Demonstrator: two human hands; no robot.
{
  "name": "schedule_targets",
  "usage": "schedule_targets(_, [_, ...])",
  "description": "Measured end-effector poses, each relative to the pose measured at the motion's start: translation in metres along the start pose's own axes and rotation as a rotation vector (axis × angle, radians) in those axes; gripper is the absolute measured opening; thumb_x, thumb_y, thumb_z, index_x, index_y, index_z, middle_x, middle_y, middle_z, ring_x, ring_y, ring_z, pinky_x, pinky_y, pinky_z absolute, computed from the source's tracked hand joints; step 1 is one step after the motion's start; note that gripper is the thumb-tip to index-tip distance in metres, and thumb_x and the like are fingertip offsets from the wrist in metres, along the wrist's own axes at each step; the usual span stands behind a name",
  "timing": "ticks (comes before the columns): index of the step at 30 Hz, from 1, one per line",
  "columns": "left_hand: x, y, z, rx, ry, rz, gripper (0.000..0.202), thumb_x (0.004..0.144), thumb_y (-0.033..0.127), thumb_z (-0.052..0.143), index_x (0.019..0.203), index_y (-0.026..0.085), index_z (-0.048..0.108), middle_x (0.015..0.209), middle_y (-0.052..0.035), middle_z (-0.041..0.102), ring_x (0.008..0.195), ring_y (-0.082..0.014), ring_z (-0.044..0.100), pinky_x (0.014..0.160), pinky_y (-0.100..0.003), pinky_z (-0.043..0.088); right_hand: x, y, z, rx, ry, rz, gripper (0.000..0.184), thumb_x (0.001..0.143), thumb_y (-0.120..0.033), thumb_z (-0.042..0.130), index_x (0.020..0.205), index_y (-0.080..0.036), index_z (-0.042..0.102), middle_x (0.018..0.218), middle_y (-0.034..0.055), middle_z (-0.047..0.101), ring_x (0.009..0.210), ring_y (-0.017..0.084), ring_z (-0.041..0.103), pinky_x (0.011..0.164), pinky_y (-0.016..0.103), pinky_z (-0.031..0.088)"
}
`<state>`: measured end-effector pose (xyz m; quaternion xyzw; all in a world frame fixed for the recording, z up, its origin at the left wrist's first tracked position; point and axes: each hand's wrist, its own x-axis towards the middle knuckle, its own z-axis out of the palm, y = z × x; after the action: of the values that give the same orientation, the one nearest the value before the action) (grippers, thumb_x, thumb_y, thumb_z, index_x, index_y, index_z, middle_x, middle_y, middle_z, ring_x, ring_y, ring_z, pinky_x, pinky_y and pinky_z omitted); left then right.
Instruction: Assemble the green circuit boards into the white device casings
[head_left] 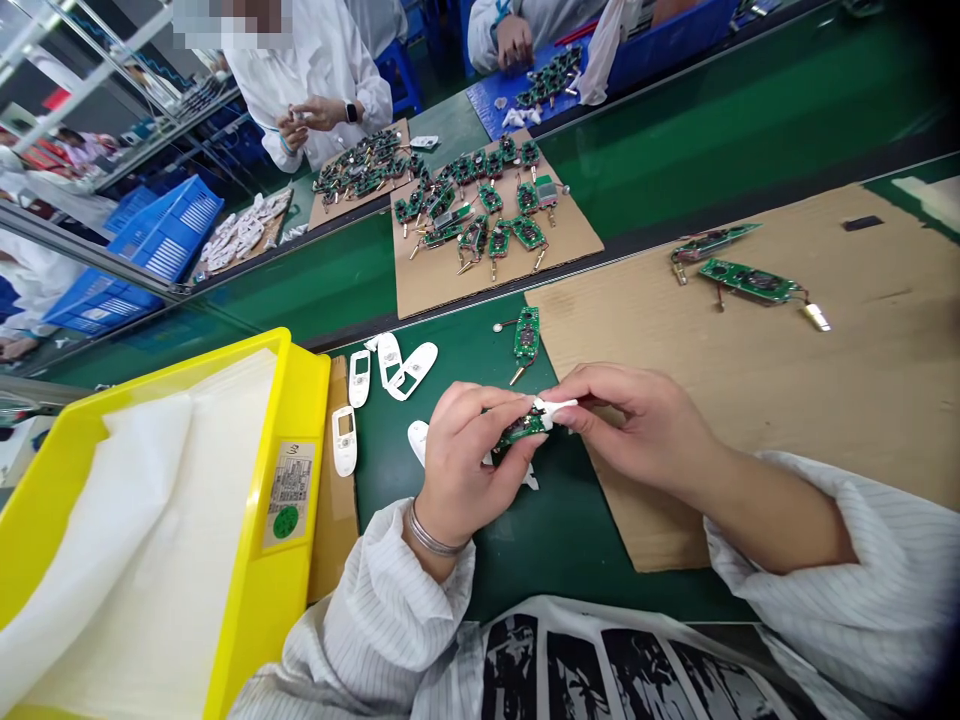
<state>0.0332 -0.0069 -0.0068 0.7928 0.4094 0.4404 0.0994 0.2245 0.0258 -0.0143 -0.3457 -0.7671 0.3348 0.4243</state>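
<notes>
My left hand (472,460) grips a small green circuit board (521,428) between fingers and thumb. My right hand (637,425) pinches a white plastic piece (553,408) against the board's end. Just below my left hand lies a white casing part (418,440), partly hidden. Above my hands, another green circuit board (526,335) with a wire and metal pin rests on the green mat (480,540). Several white casing shells, including one (344,440) and another (360,378), lie left of it. Two more boards (748,280) sit on the cardboard sheet (750,400) to the right.
A yellow tray (307,420) lined with white tissue stands at my left. A printed sheet (600,665) lies at the near edge. Beyond, cardboard (577,225) holds several wired boards on a green conveyor belt (337,285). Co-workers (307,85) sit across, near blue crates (169,230).
</notes>
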Motion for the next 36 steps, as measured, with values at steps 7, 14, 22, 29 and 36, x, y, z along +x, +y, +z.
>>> schedule_targets(7, [-0.003,-0.004,0.004,0.009,-0.046,-0.162,0.034,0.082,0.028,0.072,0.111,0.02,0.056,0.098,-0.0041,0.067,0.09,-0.0165,0.061,0.083,-0.034,0.052,-0.001,0.001,0.004,-0.031,-0.09,0.12,0.024,0.094,-0.021,0.05,0.105,-0.019,0.07,0.092,0.004,0.074,0.072,0.015,0.069,0.067,0.027,0.056])
schedule_targets(14, [-0.003,-0.005,0.007,-0.028,-0.066,-0.127,0.05,0.082,0.031,0.072,0.126,0.022,0.049,0.11,-0.0093,0.055,0.094,-0.0172,0.057,0.08,-0.032,0.055,0.0,0.001,0.006,0.023,-0.148,0.142,0.026,0.087,-0.018,0.055,0.109,-0.016,0.069,0.1,0.0068,0.073,0.075,0.016,0.069,0.065,0.027,0.058])
schedule_targets(22, [-0.004,-0.064,-0.039,0.315,0.181,-0.392,0.021,0.094,0.027,0.05,0.108,0.018,0.061,0.107,-0.0103,0.064,0.099,-0.0222,0.06,0.091,-0.041,0.048,-0.002,0.007,-0.002,-0.16,0.027,0.159,0.028,0.091,-0.029,0.054,0.112,-0.015,0.066,0.101,0.0101,0.073,0.077,0.022,0.069,0.066,0.034,0.056])
schedule_targets(29, [-0.013,-0.103,-0.04,0.761,-0.124,-0.464,0.027,0.083,0.023,0.061,0.108,0.015,0.066,0.107,-0.0164,0.068,0.101,-0.033,0.057,0.094,-0.051,0.041,-0.003,0.005,0.003,-0.123,-0.02,0.137,0.026,0.091,-0.029,0.053,0.11,-0.018,0.067,0.104,0.0077,0.073,0.078,0.021,0.069,0.066,0.033,0.056])
schedule_targets(36, [-0.006,-0.093,-0.035,0.512,-0.029,-0.46,0.02,0.085,0.017,0.054,0.1,0.015,0.067,0.097,-0.0129,0.066,0.093,-0.0258,0.059,0.085,-0.042,0.046,-0.002,0.003,0.002,-0.12,-0.039,0.138,0.025,0.092,-0.029,0.051,0.109,-0.018,0.067,0.101,0.0079,0.072,0.075,0.02,0.067,0.064,0.032,0.055])
